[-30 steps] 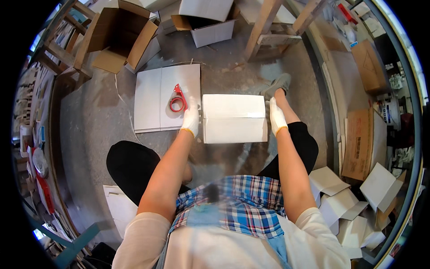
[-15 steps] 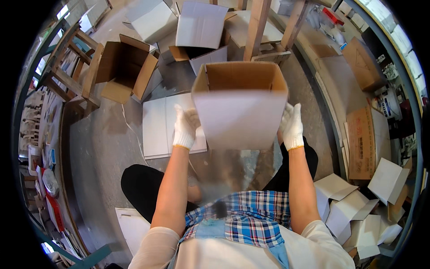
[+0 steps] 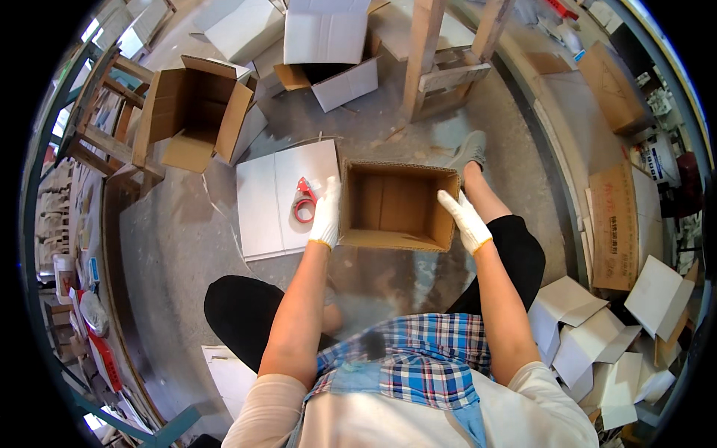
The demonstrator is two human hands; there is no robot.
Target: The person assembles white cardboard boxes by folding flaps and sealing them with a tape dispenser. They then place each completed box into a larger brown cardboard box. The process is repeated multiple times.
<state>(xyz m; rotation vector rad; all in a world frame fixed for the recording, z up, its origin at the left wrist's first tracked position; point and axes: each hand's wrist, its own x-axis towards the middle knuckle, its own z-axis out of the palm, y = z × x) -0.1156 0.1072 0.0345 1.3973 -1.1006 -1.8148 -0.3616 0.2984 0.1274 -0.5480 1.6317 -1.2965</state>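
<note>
Between my two white-gloved hands is a cardboard box [image 3: 394, 240], its open top facing me and its bare brown inside showing. My left hand [image 3: 326, 214] presses along the box's left side, fingers pointing away from me. At the right side, my right hand [image 3: 464, 220] grips near the rim, its thumb at the upper edge. Just left of my left hand, a red-handled tape dispenser [image 3: 304, 211] lies on a flat white cardboard sheet [image 3: 258, 198]. The underside of the box and some of my fingers are hidden.
Ahead stand an open brown box [image 3: 190, 153], a white carton [image 3: 325, 37] and a wooden trestle leg [image 3: 423, 56]. Several small white boxes [image 3: 590, 347] are heaped at my right. A low ledge [image 3: 556, 149] curves along the right; a wooden stool [image 3: 112, 138] stands left.
The box has come down and tipped, so its opening now faces me instead of its white side. Both hands moved with it. The tape dispenser and my right shoe have come into sight.
</note>
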